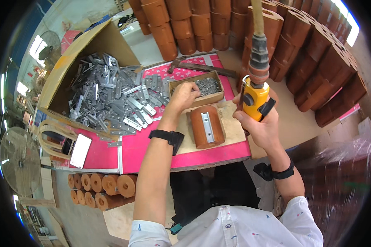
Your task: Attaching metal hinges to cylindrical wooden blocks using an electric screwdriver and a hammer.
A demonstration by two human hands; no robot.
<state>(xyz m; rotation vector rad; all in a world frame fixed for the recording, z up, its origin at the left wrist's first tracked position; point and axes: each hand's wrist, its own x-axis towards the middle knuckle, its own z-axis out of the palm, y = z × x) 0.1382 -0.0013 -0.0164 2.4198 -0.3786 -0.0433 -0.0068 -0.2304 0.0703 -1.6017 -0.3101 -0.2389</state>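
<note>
My right hand (pixel 257 123) grips a yellow power screwdriver (pixel 254 99) that hangs from a cable or hose above. Over the left end of a small cardboard box (pixel 208 99) is my left hand (pixel 186 95), its fingers drawn together; whatever they pinch is hidden. Small screws (pixel 209 85) fill that box. Just in front of it a reddish-brown cylinder (pixel 198 129) lies on its side on a pale board (pixel 185 144). A silver metal strip with holes (pixel 207 126) runs lengthwise along the top of the cylinder.
Many metal strips (pixel 111 94) spill from a tilted carton (pixel 64 70) on the left. A hammer (pixel 202 66) lies behind the screw box. Stacked brown cylinders (pixel 292 45) line the back and right; others (pixel 107 185) sit below the pink tabletop (pixel 132 154), near a white phone-like slab (pixel 81 150).
</note>
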